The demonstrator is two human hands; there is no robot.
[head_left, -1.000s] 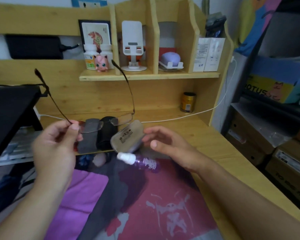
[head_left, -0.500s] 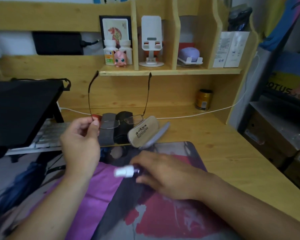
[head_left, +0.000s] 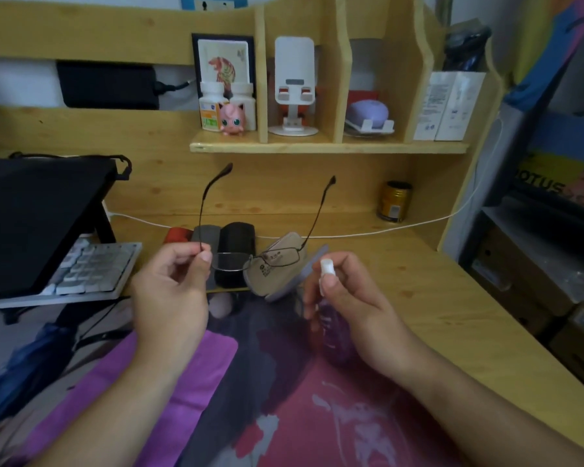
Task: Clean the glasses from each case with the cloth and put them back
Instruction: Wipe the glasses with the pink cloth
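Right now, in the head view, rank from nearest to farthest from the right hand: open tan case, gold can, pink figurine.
From the right hand:
1. Open tan case, just left of it.
2. Gold can, at the desk's back, right.
3. Pink figurine, up on the shelf, left.

**A home desk in a bedroom or study corner**

The setting reads as someone's private desk at home. A pine desk (head_left: 452, 298) carries a built-in shelf (head_left: 327, 147) holding pill bottles (head_left: 213, 107), a pink toy figure (head_left: 231, 119), a white phone stand (head_left: 294, 85) and a framed card (head_left: 223, 62). A keyboard (head_left: 91, 271) sits under a black stand, a printed desk mat (head_left: 300, 416) covers the front, and cardboard boxes (head_left: 520, 278) are stacked to the right.
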